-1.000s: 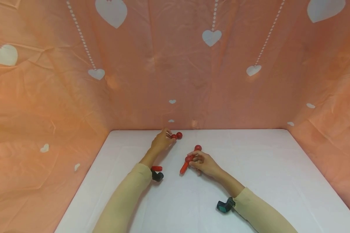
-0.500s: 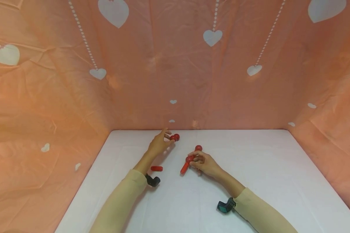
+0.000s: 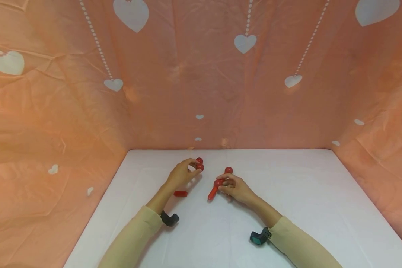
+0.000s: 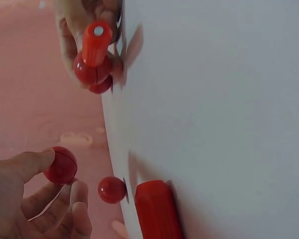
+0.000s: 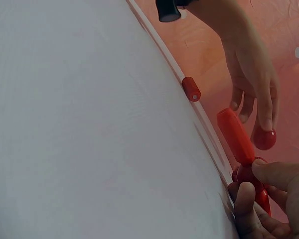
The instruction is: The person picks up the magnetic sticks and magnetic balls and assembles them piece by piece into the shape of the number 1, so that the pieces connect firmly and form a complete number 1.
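Observation:
In the head view my left hand pinches a red ball between thumb and fingers; the left wrist view shows this ball at the fingertips. A second red ball sits apart from it, by the tabletop. My right hand holds a joined red piece: a rod points toward me, a ball is at the fingertips, and another ball shows at the far end. The fingers hide its middle part. A pale round spot marks the near rod's end in the left wrist view.
A loose red rod lies on the white table, close to my left forearm. Pink-orange cloth with white hearts hangs behind the table and along both sides. Each wrist wears a black device.
My left hand has drawn back toward me and slightly left with its ball. The second ball has also shifted left and nearer. The right hand has stayed in place, still holding the joined piece.

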`<state>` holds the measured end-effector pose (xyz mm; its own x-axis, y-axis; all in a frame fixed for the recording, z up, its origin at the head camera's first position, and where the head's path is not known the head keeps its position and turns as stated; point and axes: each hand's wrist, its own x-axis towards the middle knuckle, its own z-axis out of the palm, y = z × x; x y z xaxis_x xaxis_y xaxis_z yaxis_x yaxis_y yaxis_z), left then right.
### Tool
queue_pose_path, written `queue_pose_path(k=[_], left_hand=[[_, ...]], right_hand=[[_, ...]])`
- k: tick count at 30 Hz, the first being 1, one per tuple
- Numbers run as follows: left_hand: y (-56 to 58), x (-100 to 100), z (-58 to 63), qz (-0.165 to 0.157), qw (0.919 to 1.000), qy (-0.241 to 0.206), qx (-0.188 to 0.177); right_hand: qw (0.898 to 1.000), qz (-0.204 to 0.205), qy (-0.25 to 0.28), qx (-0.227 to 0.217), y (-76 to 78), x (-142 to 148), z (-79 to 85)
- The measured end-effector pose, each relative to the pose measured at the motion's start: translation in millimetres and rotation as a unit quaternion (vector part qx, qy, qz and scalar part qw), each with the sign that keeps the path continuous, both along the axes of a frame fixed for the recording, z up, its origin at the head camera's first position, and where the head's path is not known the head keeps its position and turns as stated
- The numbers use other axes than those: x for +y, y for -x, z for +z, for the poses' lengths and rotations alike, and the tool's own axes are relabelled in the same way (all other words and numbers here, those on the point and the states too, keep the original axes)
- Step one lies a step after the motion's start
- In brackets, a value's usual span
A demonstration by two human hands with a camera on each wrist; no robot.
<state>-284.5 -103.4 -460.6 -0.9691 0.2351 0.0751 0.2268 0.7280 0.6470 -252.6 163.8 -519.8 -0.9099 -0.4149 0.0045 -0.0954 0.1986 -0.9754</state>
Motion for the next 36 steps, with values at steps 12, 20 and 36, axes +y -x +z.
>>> queue_pose_path(k=[12, 20, 36], left_hand=[[-30.2, -10.1, -5.2, -0.024, 0.9991, -0.026, -0.023], [-48.6, -16.7, -9.2, -0.032, 0.9976, -0.035, -0.05], [-71.1, -26.0, -16.3, -0.079, 0.9947, -0.031, -0.058]], right_hand=[[1.0, -0.001, -0.007, 0.004, -1.2, -1.1, 0.4], [1.0, -0.012, -0.015, 0.01, -1.6, -1.0, -0.3], [1.0, -0.011, -0.02, 0.015, 0.0, -0.9, 1.0]])
